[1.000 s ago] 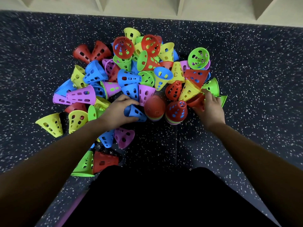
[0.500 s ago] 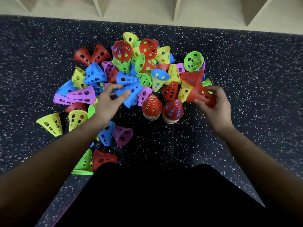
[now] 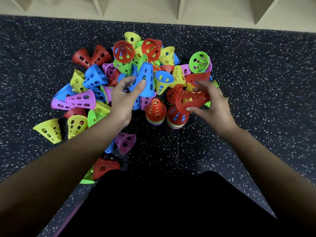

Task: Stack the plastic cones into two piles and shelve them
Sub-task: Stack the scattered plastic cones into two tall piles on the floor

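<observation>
Lifting off the loose heap (image 3: pixel 119 69) since a second ago, the left hand (image 3: pixel 122 100) pinches a blue cone (image 3: pixel 145 81) beyond the two short piles (image 3: pixel 156 111). The right hand (image 3: pixel 214 104) grips a red cone (image 3: pixel 190 100) over their right side, and both cones look ready for stacking.

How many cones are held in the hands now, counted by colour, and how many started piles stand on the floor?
In the left hand, blue cone: 1
In the right hand, red cone: 1
Total held: 2
Standing piles: 2, the left pile and the right pile
</observation>
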